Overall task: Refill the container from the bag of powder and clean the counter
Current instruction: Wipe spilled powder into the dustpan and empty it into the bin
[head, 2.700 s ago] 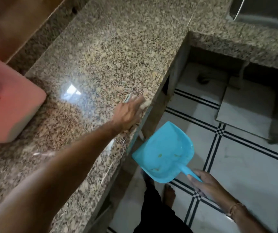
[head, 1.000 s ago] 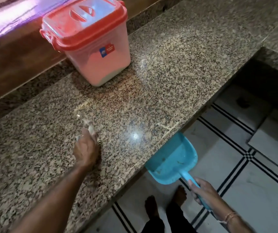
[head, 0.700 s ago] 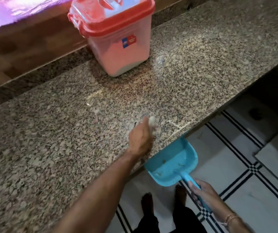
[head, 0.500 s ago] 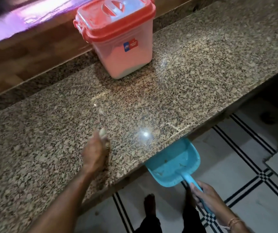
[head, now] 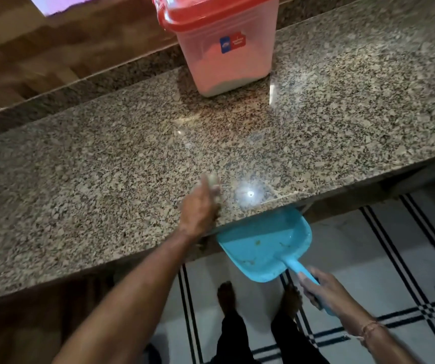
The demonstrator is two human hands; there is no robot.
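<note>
The surface is speckled all over in beige, brown and black. The container is tinted a translucent pink and is capped by a red lid. A small label on it is split into a blue half and a red half. The dustpan is coloured bright sky blue and is flecked with a few brownish specks. A pale thing near the front edge is blurred and is taken to be whitish. The floor is tiled in white and is crossed by paired dark lines, checkered where they meet. The wooden panel is toned warm brown. Black trousers and a thin orange bracelet are seen.
</note>
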